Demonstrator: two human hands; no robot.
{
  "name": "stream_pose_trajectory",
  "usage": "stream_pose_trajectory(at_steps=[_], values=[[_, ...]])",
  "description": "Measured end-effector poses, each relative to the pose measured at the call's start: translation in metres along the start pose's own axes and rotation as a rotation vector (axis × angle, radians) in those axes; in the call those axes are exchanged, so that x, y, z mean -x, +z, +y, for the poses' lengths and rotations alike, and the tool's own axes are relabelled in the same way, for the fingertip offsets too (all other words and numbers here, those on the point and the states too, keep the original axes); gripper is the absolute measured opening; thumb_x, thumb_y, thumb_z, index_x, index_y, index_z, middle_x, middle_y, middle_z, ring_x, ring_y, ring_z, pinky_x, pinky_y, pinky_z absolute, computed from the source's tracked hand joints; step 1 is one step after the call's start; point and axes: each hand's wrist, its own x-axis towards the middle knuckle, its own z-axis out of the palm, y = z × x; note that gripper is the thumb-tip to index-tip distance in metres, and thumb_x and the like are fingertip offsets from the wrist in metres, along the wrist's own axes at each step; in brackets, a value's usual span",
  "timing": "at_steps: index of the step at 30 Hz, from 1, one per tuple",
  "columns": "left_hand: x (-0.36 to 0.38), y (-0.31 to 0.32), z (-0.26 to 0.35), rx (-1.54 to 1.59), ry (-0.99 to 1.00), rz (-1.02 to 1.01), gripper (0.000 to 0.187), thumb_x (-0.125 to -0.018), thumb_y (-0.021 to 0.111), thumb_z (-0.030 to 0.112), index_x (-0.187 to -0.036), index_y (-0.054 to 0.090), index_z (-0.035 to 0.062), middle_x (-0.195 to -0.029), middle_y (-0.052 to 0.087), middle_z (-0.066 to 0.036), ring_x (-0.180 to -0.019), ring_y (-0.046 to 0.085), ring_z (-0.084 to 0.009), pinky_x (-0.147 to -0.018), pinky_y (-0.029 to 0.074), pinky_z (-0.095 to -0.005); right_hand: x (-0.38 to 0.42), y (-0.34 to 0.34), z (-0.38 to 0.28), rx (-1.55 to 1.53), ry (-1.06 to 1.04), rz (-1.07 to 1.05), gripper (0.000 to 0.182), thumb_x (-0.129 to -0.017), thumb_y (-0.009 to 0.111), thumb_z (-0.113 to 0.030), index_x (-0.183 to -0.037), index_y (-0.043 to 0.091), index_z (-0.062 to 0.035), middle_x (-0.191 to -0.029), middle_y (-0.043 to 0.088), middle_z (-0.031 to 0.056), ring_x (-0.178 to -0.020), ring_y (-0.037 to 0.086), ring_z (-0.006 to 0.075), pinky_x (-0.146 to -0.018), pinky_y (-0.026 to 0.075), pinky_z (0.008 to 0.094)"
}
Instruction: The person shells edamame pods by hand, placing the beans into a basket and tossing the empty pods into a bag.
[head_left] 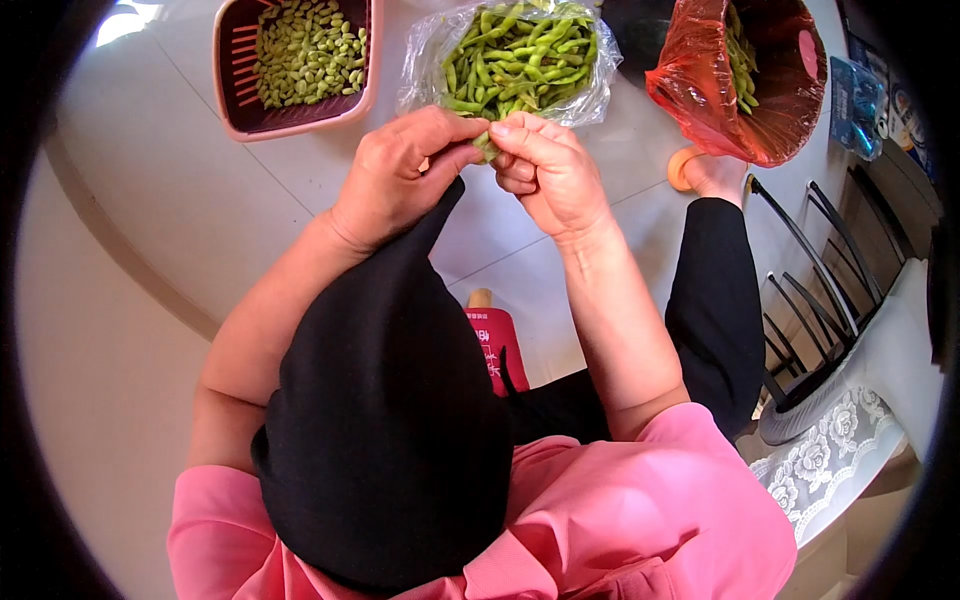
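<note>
Between my two hands is a green soybean pod (486, 147), pinched from both sides and partly covered by fingertips. My left hand (405, 165) grips its left side with thumb and index finger. On the other side my right hand (548, 170) has its fingers curled and its thumb pressed to the pod. Just beyond them, a clear plastic bag (422, 75) lies opened out, full of green soybean pods (525, 55). A pink basket (374, 60) at the upper left holds shelled green beans (310, 50).
A red plastic bag (690, 110) lines a bin at the upper right, with some pods or husks (742, 65) inside. Dark chair legs or a rack (820, 250) and a lace-edged white cloth (830, 455) are on the right. A red printed item (495, 345) lies on the tiled floor (520, 270).
</note>
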Motion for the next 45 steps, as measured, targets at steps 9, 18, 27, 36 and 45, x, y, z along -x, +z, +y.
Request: stream_pose_trajectory(at_steps=[9, 18, 27, 36, 45], values=[[0.002, 0.002, 0.0, 0.05, -0.13, -0.047, 0.019, -0.078, 0.064, 0.001, -0.097, 0.063, 0.0006, -0.08, 0.062, -0.006, -0.069, 0.06, -0.0105, -0.063, 0.049, -0.0221, -0.002, 0.002, 0.005, -0.104, 0.039, 0.003, 0.011, -0.086, 0.057, -0.015, -0.082, 0.057, -0.0046, -0.065, 0.047, -0.0015, -0.047, 0.033, 0.0018, -0.041, 0.023, 0.016], [0.001, 0.004, -0.004, 0.403, -0.443, 0.035, 0.011, -0.084, 0.056, 0.004, -0.094, 0.054, 0.0001, -0.076, 0.057, -0.003, -0.066, 0.055, -0.0062, -0.057, 0.047, -0.0208, -0.003, 0.031, 0.019, 0.334, -0.211, 0.2, 0.018, -0.089, 0.056, -0.018, -0.087, 0.057, -0.0002, -0.067, 0.053, -0.0017, -0.053, 0.045, 0.0045, -0.046, 0.036, 0.0181], [-0.008, 0.005, 0.001, 0.933, -0.667, 0.128, 0.015, -0.087, 0.049, 0.015, -0.094, 0.045, 0.0022, -0.073, 0.051, -0.004, -0.062, 0.054, -0.0107, -0.058, 0.047, -0.0222, -0.006, 0.035, 0.027, 0.38, -0.41, 0.364, 0.016, -0.09, 0.053, -0.018, -0.089, 0.053, -0.0017, -0.064, 0.048, -0.0039, -0.053, 0.039, 0.0011, -0.045, 0.031, 0.0167], [0.0, 0.006, -0.011, 0.418, -0.686, 0.006, 0.027, -0.089, 0.057, 0.032, -0.088, 0.053, 0.0051, -0.064, 0.052, 0.003, -0.05, 0.042, -0.0016, -0.044, 0.033, -0.0175, -0.01, 0.027, 0.033, 0.793, -0.779, 0.429, 0.013, -0.09, 0.053, -0.013, -0.089, 0.051, 0.0001, -0.072, 0.055, 0.0023, -0.061, 0.05, 0.0066, -0.054, 0.043, 0.0213], [0.01, 0.013, -0.025, 0.456, -0.526, -0.093, 0.037, -0.092, 0.05, 0.032, -0.072, 0.059, 0.0019, -0.053, 0.045, 0.002, -0.051, 0.039, -0.0057, -0.047, 0.034, -0.0268, 0.001, 0.039, 0.03, 0.543, -0.557, 0.358, 0.009, -0.091, 0.05, -0.009, -0.087, 0.049, -0.0003, -0.071, 0.054, 0.003, -0.06, 0.049, 0.0058, -0.053, 0.042, 0.0198]])
